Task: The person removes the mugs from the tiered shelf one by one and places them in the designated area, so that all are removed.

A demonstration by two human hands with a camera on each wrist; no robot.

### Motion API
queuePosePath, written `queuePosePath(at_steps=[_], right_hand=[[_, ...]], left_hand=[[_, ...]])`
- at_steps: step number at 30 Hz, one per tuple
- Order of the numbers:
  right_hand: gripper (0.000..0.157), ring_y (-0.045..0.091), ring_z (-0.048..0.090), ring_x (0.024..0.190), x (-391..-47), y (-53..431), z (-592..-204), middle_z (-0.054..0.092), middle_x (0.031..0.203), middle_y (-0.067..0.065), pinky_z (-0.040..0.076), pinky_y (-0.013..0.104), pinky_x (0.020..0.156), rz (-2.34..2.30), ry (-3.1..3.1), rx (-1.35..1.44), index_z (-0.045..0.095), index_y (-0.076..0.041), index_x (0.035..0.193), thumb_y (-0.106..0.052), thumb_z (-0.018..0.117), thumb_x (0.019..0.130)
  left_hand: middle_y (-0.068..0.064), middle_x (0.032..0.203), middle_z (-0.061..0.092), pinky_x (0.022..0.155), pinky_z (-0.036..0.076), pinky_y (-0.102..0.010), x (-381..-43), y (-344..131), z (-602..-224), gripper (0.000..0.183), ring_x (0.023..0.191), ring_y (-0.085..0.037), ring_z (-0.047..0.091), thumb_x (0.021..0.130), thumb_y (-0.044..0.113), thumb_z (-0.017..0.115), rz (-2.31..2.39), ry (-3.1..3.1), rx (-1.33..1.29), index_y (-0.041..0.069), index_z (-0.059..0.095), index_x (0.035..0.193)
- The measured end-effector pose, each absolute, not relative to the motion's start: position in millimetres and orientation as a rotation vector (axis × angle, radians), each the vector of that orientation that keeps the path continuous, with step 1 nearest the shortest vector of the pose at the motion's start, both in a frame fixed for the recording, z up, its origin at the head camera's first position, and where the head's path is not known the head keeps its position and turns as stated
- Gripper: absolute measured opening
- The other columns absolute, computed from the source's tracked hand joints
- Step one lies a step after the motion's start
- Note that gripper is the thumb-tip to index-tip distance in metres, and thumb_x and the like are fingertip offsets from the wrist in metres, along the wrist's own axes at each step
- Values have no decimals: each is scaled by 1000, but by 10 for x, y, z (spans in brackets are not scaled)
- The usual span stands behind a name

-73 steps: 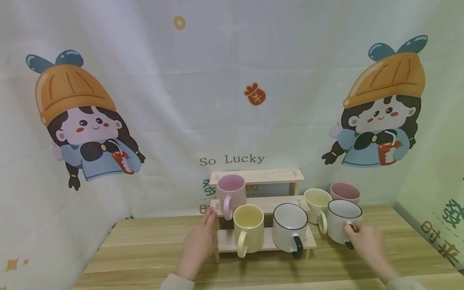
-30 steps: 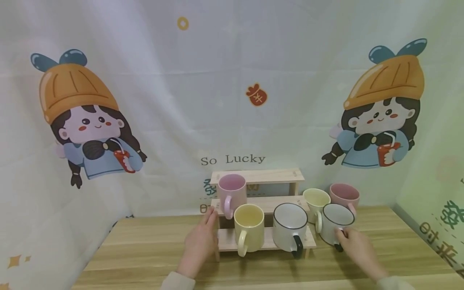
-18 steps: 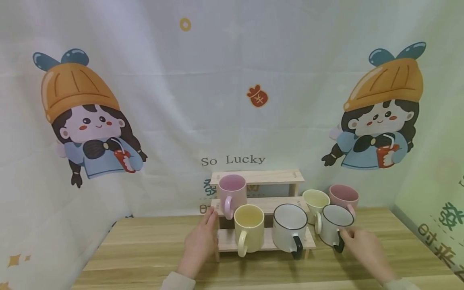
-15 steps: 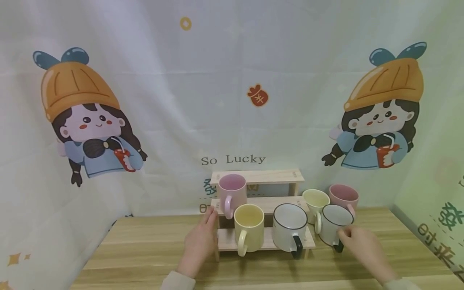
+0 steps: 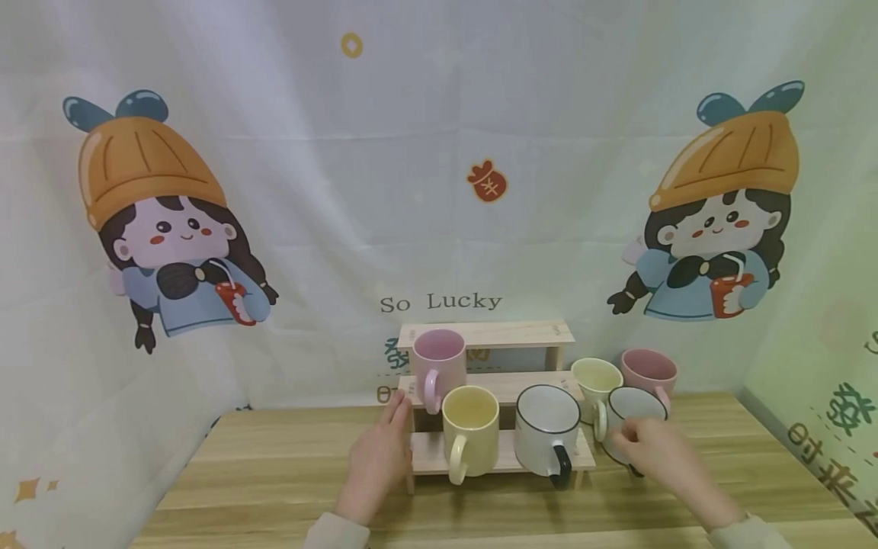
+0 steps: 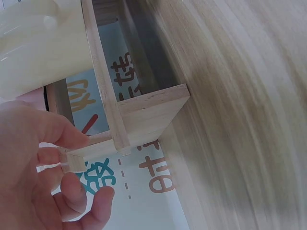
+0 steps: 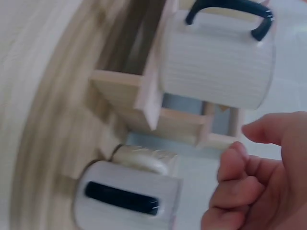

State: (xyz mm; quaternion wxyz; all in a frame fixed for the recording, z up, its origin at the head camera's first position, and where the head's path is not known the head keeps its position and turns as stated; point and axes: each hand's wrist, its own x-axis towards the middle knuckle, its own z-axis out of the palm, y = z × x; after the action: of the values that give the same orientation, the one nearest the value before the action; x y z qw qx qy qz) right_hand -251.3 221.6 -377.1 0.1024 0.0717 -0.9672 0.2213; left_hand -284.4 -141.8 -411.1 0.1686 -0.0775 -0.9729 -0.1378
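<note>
Pinching a stepped, pale wooden rack (image 5: 524, 389), lower centre, in the left grip (image 5: 379, 454); with the right grip (image 5: 655, 450) loosely curled, holding nothing, by a cylindrical, black-rimmed white mug (image 5: 638, 404) on the desk (image 5: 288, 465), lower right.

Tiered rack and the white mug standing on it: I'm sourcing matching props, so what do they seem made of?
Tiered rack: pale, matte, apparently unvarnished wood; grain shows along its boards. White mug: probably glazed ceramic, with a soft sheen, though its black rim would also suit enamelled metal.

Three mugs (image 5: 470, 450) stand on the tiered rack (image 5: 507, 334), three cups (image 5: 638, 402) right of it.
</note>
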Motion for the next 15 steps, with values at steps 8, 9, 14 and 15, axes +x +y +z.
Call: queuePosePath(at_steps=[8,9,14,15], right_hand=[[31,11,40,52,-2462,2027,-3558,41,54,-6,31,24,48,689,-2882,344,48,-14,59,-21,59,87],[29,10,40,53,-2460,1991,-3534,41,54,-6,31,24,48,708,-2878,366,49,-14,60,-19,59,88],[26,10,41,53,-2455,1810,-3450,44,56,-6,33,23,48,738,-2847,428,53,-14,64,-19,59,89],[27,10,41,52,-2451,1778,-3433,44,55,-5,33,23,48,730,-2849,420,53,-14,63,-19,59,89]], left_hand=[[-7,151,39,39,37,-28,-2851,-1409,-4101,68,59,-23,56,75,6,67,-382,-2795,-199,9,45,140],[-7,151,39,39,38,-28,-2849,-1408,-4099,68,59,-23,56,75,6,67,-380,-2796,-198,9,45,140],[-7,150,40,40,39,-30,-2832,-1401,-4102,69,58,-24,56,74,6,67,-386,-2801,-193,9,46,139],[-7,150,40,40,38,-30,-2827,-1398,-4103,69,58,-24,55,74,6,67,-389,-2804,-192,9,46,139]])
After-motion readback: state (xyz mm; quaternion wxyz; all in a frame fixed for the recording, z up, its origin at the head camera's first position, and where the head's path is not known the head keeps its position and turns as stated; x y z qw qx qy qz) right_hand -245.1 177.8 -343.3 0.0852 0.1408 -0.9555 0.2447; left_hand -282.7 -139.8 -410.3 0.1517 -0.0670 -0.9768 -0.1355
